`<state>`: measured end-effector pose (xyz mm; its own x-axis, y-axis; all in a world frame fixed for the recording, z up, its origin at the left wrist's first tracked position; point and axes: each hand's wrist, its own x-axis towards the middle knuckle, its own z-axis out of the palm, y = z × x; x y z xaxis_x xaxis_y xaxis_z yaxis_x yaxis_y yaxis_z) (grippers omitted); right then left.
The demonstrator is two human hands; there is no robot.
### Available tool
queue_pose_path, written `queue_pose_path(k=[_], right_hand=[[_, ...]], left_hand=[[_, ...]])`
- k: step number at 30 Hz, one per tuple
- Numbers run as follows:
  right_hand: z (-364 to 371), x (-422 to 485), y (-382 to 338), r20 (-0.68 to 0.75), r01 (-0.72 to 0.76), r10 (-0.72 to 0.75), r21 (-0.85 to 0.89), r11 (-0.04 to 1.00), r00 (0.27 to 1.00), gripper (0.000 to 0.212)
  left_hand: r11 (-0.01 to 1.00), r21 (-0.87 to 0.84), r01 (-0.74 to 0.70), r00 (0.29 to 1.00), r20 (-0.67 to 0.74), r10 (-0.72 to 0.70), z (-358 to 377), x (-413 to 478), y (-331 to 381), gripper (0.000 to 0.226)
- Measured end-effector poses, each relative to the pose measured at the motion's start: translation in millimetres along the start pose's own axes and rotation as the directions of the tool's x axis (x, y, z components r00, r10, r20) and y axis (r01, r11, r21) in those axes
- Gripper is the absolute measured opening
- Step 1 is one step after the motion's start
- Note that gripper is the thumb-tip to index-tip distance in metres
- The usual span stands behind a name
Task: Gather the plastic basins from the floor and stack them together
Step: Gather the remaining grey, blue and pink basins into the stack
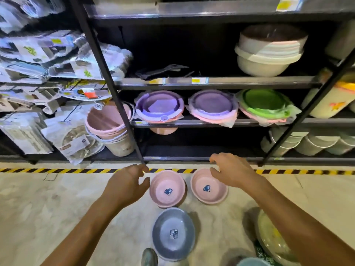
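Two pink plastic basins sit side by side on the floor, the left pink basin (167, 189) and the right pink basin (208, 186), each with a small blue label inside. A grey-blue basin (173, 234) lies nearer to me. A pale green basin (272, 239) lies at the lower right, partly hidden by my right arm. My left hand (127, 184) hovers just left of the left pink basin, fingers apart, holding nothing. My right hand (231, 170) hovers over the far right rim of the right pink basin, fingers curled and apart, empty.
A black metal shelf rack (211, 82) stands right behind the basins, holding stacked basins, lidded purple and green tubs and pink buckets (107, 123). A yellow-black tape line (57, 170) marks the floor. A shoe (149, 257) and a teal rim (251, 263) show at the bottom.
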<state>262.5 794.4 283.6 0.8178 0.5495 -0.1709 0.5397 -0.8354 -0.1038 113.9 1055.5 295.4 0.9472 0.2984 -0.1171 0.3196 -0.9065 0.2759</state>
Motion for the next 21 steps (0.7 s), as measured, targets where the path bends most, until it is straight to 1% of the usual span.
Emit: queue_pose_path(k=[2, 4, 7, 10, 12, 15, 19, 21], right_hand=[[21, 15, -5, -0.017, -0.061, 0.061, -0.001, 0.998, 0.998, 0.031], [43, 32, -10, 0.004, -0.136, 0.136, 0.006, 0.991, 0.991, 0.032], [67, 70, -14, -0.043, -0.205, 0.207, 0.045, 0.978, 0.977, 0.036], [105, 96, -22, -0.052, -0.176, 0.178, 0.043, 0.983, 0.983, 0.046], [138, 106, -25, 0.018, -0.199, 0.198, 0.065, 0.978, 0.980, 0.047], [190, 122, -10, 0.016, -0.173, 0.172, 0.052, 0.984, 0.985, 0.047], [299, 134, 18, 0.096, -0.127, 0.120, 0.070, 0.989, 0.988, 0.050], [358, 148, 29, 0.126, -0.081, 0.073, 0.062, 0.995, 0.989, 0.051]], left_hand=[[0.998, -0.017, -0.060, 0.998, 0.009, 0.061, 9, 27, -18, 0.034], [0.991, -0.022, -0.135, 0.990, 0.026, 0.136, 16, 61, -36, 0.034], [0.980, -0.039, -0.197, 0.980, -0.015, 0.196, 32, 121, -64, 0.033], [0.980, -0.080, -0.184, 0.983, -0.003, 0.184, 67, 156, -97, 0.036], [0.981, -0.094, -0.172, 0.985, 0.019, 0.174, 99, 170, -116, 0.042], [0.980, -0.095, -0.173, 0.984, 0.029, 0.177, 156, 189, -129, 0.044], [0.974, -0.060, -0.220, 0.966, 0.125, 0.226, 267, 191, -148, 0.043], [0.977, -0.044, -0.210, 0.968, 0.134, 0.214, 318, 197, -167, 0.044]])
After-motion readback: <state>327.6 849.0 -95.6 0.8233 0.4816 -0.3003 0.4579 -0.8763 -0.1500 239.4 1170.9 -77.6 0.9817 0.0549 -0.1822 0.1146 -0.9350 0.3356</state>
